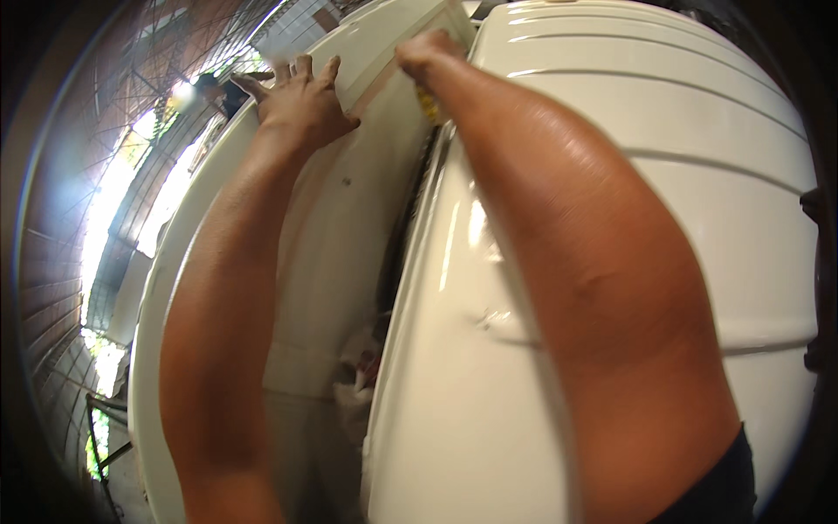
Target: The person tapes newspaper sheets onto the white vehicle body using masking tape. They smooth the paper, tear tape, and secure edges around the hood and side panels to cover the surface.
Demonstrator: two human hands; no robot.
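Note:
With its fingers spread, my left hand [301, 98] lies against the upper part of a large off-white panel [366, 170], near its outer edge. My right hand [432, 56] is curled close to the top of the narrow gap between this panel and a glossy cream-white vehicle body [445, 406]. A yellow object [429, 105] shows below the right fist and seems to be held in it; the forearm covers part of it, so its kind is unclear. The right forearm stretches over the ribbed part [628, 98] of the body.
Down in the dark gap [399, 262], a blurred pale and reddish item [363, 373] can be seen. Another person in dark clothing [229, 92] is beyond the panel. Bright openings and a dark metal frame [98, 432] stand at the left.

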